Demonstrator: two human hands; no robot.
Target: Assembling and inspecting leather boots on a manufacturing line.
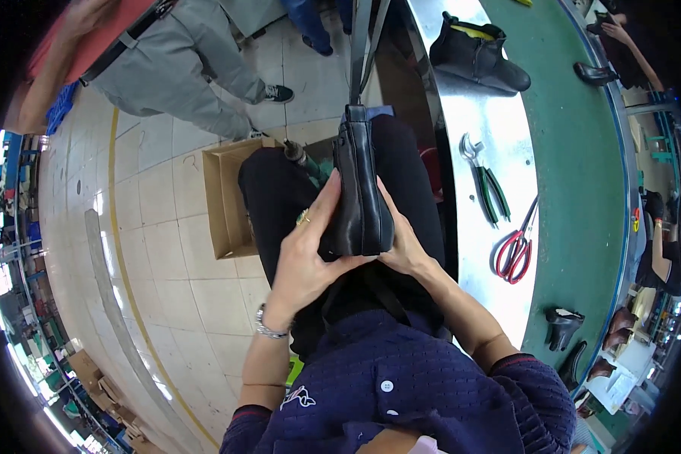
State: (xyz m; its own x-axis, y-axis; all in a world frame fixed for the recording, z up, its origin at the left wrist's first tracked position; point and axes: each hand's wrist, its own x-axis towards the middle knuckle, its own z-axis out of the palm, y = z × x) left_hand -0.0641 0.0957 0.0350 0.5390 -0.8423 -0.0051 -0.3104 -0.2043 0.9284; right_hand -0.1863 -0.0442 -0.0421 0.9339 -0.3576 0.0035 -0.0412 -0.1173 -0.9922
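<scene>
Between my two hands, over my lap, is a black leather boot (359, 193), seen edge-on with a seam running along its length. My left hand (308, 253) presses its left side, fingers along the leather and thumb under the near end. On the opposite side my right hand (402, 240) is curled round it, its fingers partly hidden by the leather. Two long grey straps (361, 53) run up from the boot's far end and out of view; how they join it is unclear. A green tool with a dark tip (301, 157) lies beyond my left hand.
Pliers with green handles (492, 185) and red-handled scissors (514, 256) lie on the metal bench (499, 121) at right. Another black boot (478, 57) stands farther up. A green belt (575, 189) carries more shoes. An open cardboard box (223, 200) sits left; another person (181, 60) stands beyond.
</scene>
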